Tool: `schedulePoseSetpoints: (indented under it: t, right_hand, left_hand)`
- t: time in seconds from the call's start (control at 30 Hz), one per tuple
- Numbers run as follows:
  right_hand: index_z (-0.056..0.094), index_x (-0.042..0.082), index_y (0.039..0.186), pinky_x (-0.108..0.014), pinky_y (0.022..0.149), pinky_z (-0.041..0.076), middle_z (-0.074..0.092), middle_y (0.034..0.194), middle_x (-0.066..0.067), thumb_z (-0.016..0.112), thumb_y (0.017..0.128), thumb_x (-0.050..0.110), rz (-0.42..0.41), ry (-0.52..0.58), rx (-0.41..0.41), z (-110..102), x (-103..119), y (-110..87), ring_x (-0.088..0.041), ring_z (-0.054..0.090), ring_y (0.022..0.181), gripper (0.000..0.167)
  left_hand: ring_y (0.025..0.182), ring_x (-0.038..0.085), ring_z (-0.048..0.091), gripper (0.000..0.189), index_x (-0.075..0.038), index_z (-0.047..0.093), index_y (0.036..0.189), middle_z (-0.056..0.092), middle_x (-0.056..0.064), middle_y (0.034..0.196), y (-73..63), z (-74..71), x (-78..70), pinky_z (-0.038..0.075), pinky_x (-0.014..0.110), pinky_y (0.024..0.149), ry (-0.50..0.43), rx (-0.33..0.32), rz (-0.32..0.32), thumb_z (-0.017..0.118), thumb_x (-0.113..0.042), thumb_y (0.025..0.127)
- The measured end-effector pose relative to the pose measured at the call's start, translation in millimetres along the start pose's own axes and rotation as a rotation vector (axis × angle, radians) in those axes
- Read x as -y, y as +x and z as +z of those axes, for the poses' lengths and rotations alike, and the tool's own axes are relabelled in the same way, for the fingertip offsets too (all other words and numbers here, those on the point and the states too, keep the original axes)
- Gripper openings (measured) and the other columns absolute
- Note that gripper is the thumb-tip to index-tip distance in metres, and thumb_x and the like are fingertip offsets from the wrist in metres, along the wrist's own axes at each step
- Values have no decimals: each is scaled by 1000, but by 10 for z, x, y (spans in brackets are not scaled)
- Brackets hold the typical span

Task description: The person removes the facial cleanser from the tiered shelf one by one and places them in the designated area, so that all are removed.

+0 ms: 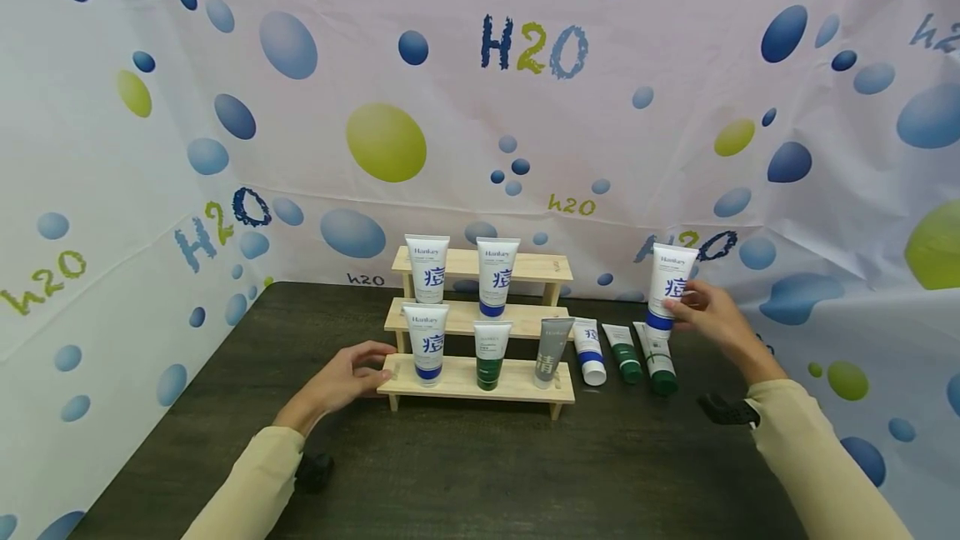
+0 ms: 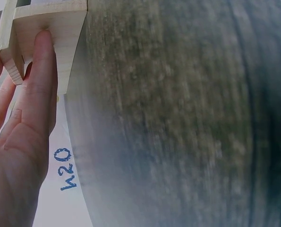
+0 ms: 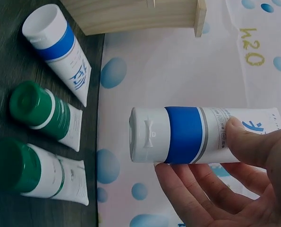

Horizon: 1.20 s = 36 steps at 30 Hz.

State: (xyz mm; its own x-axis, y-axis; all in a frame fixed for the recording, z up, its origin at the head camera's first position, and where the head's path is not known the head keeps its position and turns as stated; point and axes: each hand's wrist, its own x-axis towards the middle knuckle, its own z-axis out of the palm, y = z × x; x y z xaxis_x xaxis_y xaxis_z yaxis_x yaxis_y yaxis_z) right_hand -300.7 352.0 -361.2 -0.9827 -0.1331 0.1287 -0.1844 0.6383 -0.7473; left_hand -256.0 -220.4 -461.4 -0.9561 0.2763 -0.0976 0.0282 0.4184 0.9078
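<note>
Right of the wooden rack (image 1: 453,375) — gripping the blue-banded tube (image 1: 667,277) nearly upright, cap (image 3: 149,137) down, with right hand (image 1: 714,317) — and pinching rack-end with left hand (image 1: 341,377).

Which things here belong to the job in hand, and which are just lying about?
Likely in the job:
white-and-blue tube in the right hand
wooden stand, left hand at its end
five tubes on the stand
three tubes lying beside it

Just around:
dark table
printed backdrop

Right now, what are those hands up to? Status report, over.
Left hand gripping left end of wooden stand. Right hand holding up a blue-banded tube. Three tubes lying beside the stand, clear of the held one.
</note>
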Motion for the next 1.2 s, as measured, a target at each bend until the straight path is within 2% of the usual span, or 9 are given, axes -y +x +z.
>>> schedulePoseSetpoints:
  t: [0.17, 0.3, 0.5, 0.77, 0.93, 1.07, 1.2]
  right_hand:
    - [42, -18, 139, -32, 77, 64, 57, 128, -43, 57, 107, 23, -4, -5, 0, -59, -98, -29, -23, 69, 102, 53]
    - [39, -19, 141, -35, 78, 64, 54, 131, -46, 56, 107, 23, 28, -8, -7, -115, -205, -67, -26, 70, 103, 57]
    - [42, -20, 138, -37, 76, 65, 57, 126, -45, 57, 107, 23, 65, -23, -23, -173, -374, -129, -17, 70, 94, 56]
    - [37, -25, 138, -43, 78, 65, 53, 128, -49, 55, 108, 24, 130, -25, 3, -219, -503, -124, -34, 74, 94, 59]
    - [34, -27, 137, -52, 84, 63, 50, 130, -51, 53, 108, 21, 202, -18, 35, -237, -599, -135, -34, 74, 93, 59]
    - [34, -27, 137, -53, 85, 63, 48, 132, -51, 54, 108, 19, 255, -16, 59, -241, -685, -136, -31, 72, 94, 59]
    - [35, -27, 134, -53, 82, 63, 51, 126, -50, 55, 107, 20, 287, -40, 72, -245, -755, -126, -31, 72, 91, 59]
  left_hand:
    - [115, 31, 70, 50, -1, 52, 144, 51, 30, 145, -5, -3, 3, 63, 40, 88, 3, 15, 17, 68, -20, 101]
    - [115, 31, 69, 48, -2, 54, 143, 52, 28, 144, 17, 3, -18, 63, 41, 88, -10, 0, -3, 68, -18, 101]
    - [118, 34, 68, 47, -2, 54, 143, 54, 27, 144, -14, 44, -36, 62, 43, 89, -3, -6, -12, 68, -16, 101]
    - [116, 33, 69, 47, -1, 53, 143, 53, 29, 143, -24, 28, -37, 64, 41, 86, -17, -11, -11, 68, -15, 101]
    - [115, 34, 70, 49, 2, 51, 144, 52, 31, 143, -49, 18, -33, 64, 43, 85, -22, 1, -3, 68, -14, 101]
    - [115, 34, 70, 49, 2, 51, 144, 51, 31, 143, -52, 17, -29, 64, 44, 85, -27, 4, 2, 67, -13, 101]
    - [116, 32, 69, 47, -1, 53, 144, 53, 28, 144, -29, 18, -20, 64, 42, 86, -27, -8, -14, 68, -14, 101]
